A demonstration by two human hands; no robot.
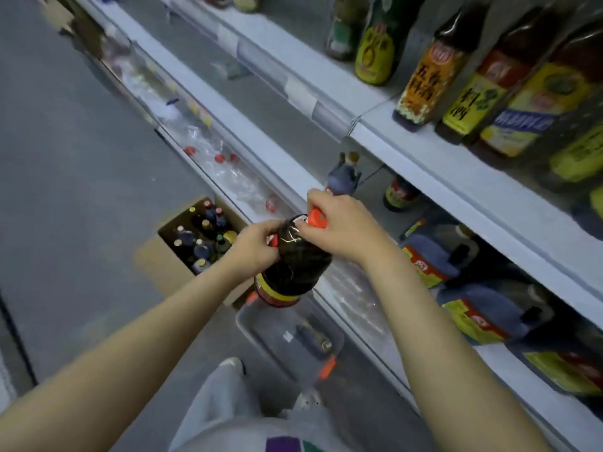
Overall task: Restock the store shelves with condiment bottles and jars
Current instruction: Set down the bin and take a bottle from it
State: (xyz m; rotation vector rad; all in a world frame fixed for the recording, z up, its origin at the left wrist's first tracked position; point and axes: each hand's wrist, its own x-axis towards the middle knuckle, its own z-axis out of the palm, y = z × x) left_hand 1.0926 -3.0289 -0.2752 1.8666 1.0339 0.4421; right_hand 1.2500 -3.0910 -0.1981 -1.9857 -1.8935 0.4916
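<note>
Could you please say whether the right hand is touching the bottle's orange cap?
Touching: head view shows the right hand gripping the orange cap of the dark bottle.

Your right hand (339, 223) covering much of the orange cap (317, 220) of the dark sauce bottle (293, 265), your left hand (254, 249) hiding its left shoulder, shelved bottles (424, 79) cropped by the top and right edges, labels in the cardboard box (160, 262) too small to read, contents of the clear bin (257, 337) blurred.

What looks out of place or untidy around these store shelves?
Crumpled clear plastic wrapping lies loose along the lowest white shelf, around red-capped bottles. In the clear plastic bin on the floor, a small dark bottle lies on its side, not upright. No spill shows.
</note>
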